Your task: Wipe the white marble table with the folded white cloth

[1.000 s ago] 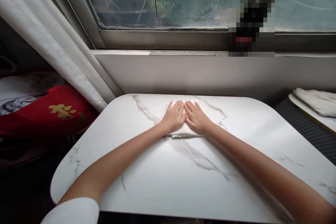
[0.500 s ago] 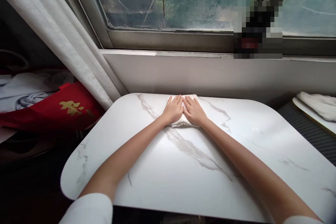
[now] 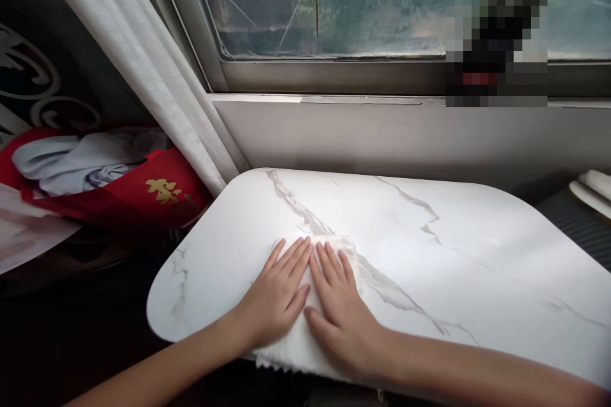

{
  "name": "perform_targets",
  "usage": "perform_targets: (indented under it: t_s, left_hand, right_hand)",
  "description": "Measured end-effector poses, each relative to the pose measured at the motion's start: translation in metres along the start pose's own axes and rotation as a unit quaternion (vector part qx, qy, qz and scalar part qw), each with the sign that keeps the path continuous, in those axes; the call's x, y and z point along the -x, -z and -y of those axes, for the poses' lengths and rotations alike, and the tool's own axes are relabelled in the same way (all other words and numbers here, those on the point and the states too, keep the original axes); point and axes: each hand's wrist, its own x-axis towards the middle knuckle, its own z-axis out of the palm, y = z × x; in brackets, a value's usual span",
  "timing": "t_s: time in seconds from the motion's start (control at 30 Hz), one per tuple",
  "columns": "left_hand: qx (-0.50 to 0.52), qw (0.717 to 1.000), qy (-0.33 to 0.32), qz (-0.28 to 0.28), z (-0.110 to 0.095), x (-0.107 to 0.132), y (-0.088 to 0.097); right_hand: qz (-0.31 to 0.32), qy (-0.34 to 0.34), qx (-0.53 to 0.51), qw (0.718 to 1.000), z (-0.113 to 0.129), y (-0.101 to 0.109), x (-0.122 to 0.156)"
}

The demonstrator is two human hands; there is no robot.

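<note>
While flat and spread, left hand point(image 3: 277, 296) and right hand point(image 3: 340, 311) atop folded white nubbly cloth point(image 3: 305, 340), table's point(image 3: 477, 254) 7 o'clock edge.

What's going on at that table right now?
Left hand and right hand flat on white cloth. Cloth at near edge of marble table. Nothing in the way.
</note>
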Motion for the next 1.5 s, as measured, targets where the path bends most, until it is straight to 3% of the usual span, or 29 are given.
perform_targets:
  t_s: [0.1, 0.23, 0.37, 0.5, 0.63, 0.73, 0.83, 1.03, 1.17, 1.33, 1.43, 1.5]
  left_hand:
    - [-0.009, 0.999, 0.036, -0.001, 0.030, -0.029, -0.006]
    - [-0.025, 0.996, 0.082, -0.001, 0.084, -0.091, -0.016]
    - [-0.038, 0.995, 0.089, 0.003, 0.135, -0.149, -0.024]
    - [-0.055, 0.995, 0.087, 0.008, 0.168, -0.178, -0.026]
    - [-0.064, 0.995, 0.076, -0.005, 0.178, -0.182, -0.026]
    - [-0.060, 0.995, 0.079, -0.011, 0.169, -0.168, -0.025]
    - [-0.052, 0.996, 0.068, -0.002, 0.148, -0.132, -0.020]
    - [-0.041, 0.999, 0.027, -0.009, 0.093, -0.013, 0.002]
    - [-0.043, 0.998, 0.041, -0.017, 0.071, 0.057, 0.015]
    - [-0.068, 0.994, 0.082, -0.011, 0.079, 0.105, 0.020]
    - [-0.076, 0.993, 0.088, -0.010, 0.103, 0.104, 0.019]
    - [-0.073, 0.993, 0.096, -0.006, 0.125, 0.090, 0.017]
  right_hand:
    - [-0.015, -0.027, 0.007, 1.000, -0.020, 0.004, -0.047]
    - [-0.068, -0.032, 0.070, 0.995, -0.059, 0.010, -0.125]
    - [-0.094, -0.064, 0.112, 0.987, -0.091, 0.017, -0.188]
    - [-0.123, -0.093, 0.132, 0.979, -0.103, 0.019, -0.225]
    - [-0.147, -0.102, 0.137, 0.974, -0.101, 0.017, -0.235]
    - [-0.137, -0.099, 0.136, 0.976, -0.091, 0.014, -0.222]
    - [-0.119, -0.089, 0.125, 0.981, -0.068, 0.007, -0.192]
    - [-0.076, -0.010, 0.050, 0.996, 0.016, -0.016, -0.112]
    - [-0.045, 0.045, -0.023, 0.998, 0.066, -0.028, -0.080]
    - [-0.047, 0.085, -0.078, 0.992, 0.099, -0.043, -0.084]
    - [-0.051, 0.092, -0.079, 0.991, 0.100, -0.048, -0.107]
    - [-0.060, 0.089, -0.071, 0.992, 0.091, -0.049, -0.130]
